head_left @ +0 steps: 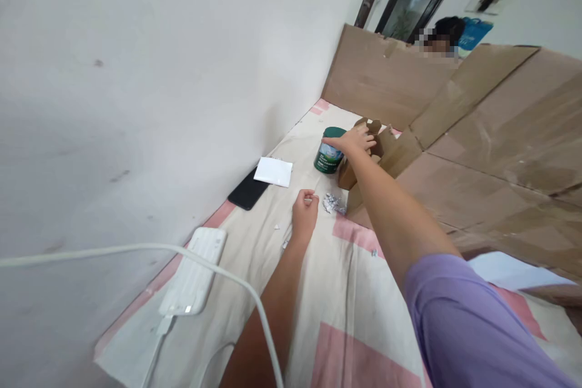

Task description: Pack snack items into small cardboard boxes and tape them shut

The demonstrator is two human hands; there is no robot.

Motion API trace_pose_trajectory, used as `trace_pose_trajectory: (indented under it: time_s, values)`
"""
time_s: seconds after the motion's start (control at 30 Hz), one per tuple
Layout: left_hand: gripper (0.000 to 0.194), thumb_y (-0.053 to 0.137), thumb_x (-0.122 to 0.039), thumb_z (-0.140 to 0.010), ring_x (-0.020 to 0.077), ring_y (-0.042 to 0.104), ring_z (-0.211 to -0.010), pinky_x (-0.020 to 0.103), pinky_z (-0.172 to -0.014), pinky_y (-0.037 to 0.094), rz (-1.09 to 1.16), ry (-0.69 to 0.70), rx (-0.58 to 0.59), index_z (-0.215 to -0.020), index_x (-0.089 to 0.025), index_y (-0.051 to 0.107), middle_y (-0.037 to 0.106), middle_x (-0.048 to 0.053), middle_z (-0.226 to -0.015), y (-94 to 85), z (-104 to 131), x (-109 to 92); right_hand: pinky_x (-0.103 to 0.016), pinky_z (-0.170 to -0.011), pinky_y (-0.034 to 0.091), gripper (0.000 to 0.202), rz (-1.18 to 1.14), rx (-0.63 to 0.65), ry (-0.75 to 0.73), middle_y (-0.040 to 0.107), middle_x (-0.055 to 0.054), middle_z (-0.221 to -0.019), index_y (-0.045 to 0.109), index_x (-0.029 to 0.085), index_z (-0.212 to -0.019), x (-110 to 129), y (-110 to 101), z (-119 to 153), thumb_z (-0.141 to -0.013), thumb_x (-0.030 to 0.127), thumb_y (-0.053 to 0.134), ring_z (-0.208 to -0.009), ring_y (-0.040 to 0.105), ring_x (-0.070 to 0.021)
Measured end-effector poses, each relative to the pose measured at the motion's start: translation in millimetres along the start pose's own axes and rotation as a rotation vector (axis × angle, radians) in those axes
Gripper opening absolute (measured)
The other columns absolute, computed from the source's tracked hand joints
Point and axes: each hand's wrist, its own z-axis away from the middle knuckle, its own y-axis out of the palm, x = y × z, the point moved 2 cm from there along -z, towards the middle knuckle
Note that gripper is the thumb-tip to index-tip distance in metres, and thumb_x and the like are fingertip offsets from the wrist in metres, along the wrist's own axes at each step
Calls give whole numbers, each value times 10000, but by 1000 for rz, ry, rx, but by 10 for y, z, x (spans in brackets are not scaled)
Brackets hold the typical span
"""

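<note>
My right hand [357, 138] reaches out over a small open cardboard box [348, 174], fingers spread and thumb stretched across the front of a green can [328, 160]. I cannot tell whether it touches the can or the box. Nearer to me, my left hand [305, 209] is closed just above the cloth, its fingers curled together. Whatever it may hold is too small to name. A crumpled bit of silver foil [334, 203] lies just right of it, below the box.
Along the wall lie a black phone [248, 191], a folded white paper [274, 171] and a white power bank [195, 273]. A white cable [222, 267] crosses the near left. Large cardboard panels [491, 163] stand at the right and back. Another person's head [448, 33] shows beyond.
</note>
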Motion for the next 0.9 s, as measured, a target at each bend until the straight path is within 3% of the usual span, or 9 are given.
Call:
trace_pose_trajectory:
  time_s: [0.13,0.3,0.4,0.47,0.57,0.67,0.73,0.8,0.9]
  values:
    - [141,587,-269,-892,117,628,-699,224,-656,487,2,38,-6,-1013,-200,613,662,-3,-867,0,10,-11,-534,-1142,262,1378,-43,-91,-149,286,-289,-1578,315,35,-1566,92,96,20,-541,797,831,-1355,381,-457]
    - [157,587,-245,-887,119,620,-722,247,-728,504,-12,128,-68,-1034,-195,608,668,19,-919,-60,16,-72,-565,-1119,290,1230,-170,-36,-267,296,-263,-1535,420,103,-1490,247,149,213,-535,741,860,-1334,408,-444]
    - [245,606,-255,-873,155,631,-853,274,-769,513,-33,192,-138,-1109,-194,580,655,72,-1072,-132,12,-130,-583,-1127,297,1200,-216,-59,-374,335,-268,-1489,426,79,-1454,294,76,414,-530,695,881,-1320,422,-448]
    - [359,648,-284,-852,216,619,-1052,338,-878,518,-78,268,-214,-1183,-192,547,613,124,-1206,-198,-1,-195,-609,-1128,300,1178,-237,-106,-494,334,-277,-1480,433,64,-1419,289,-15,549,-525,682,886,-1320,415,-461]
    - [658,765,-420,-797,323,481,-1355,486,-1127,401,-254,503,-385,-1327,-170,464,518,214,-1384,-337,-41,-383,-669,-1114,306,1131,-298,-126,-649,328,-272,-1452,427,74,-1374,216,-193,757,-561,753,826,-1338,393,-481]
    - [996,847,-566,-699,382,404,-1451,541,-1196,324,-398,705,-491,-1447,-133,350,450,276,-1482,-532,-72,-681,-720,-1089,315,1068,-376,-124,-781,321,-244,-1422,429,118,-1317,67,-442,1050,-589,827,756,-1366,361,-492]
    - [1080,858,-574,-675,381,446,-1436,530,-1185,356,-419,789,-467,-1485,-124,304,454,275,-1495,-675,-31,-935,-732,-1066,340,1008,-423,-122,-881,341,-216,-1379,455,137,-1252,-77,-666,1317,-591,839,747,-1350,371,-490]
    - [1090,863,-534,-667,350,503,-1403,493,-1158,413,-421,867,-372,-1506,-145,287,481,237,-1492,-780,101,-1213,-728,-1044,368,937,-468,-111,-949,376,-180,-1317,483,151,-1182,-263,-937,1606,-600,836,749,-1309,412,-474]
    - [1098,889,-482,-632,330,544,-1368,476,-1119,468,-442,893,-260,-1509,-172,307,526,184,-1473,-823,435,-1588,-674,-1028,418,874,-500,-73,-898,451,-127,-1178,514,152,-1090,-612,-1367,1954,-583,808,791,-1238,481,-425]
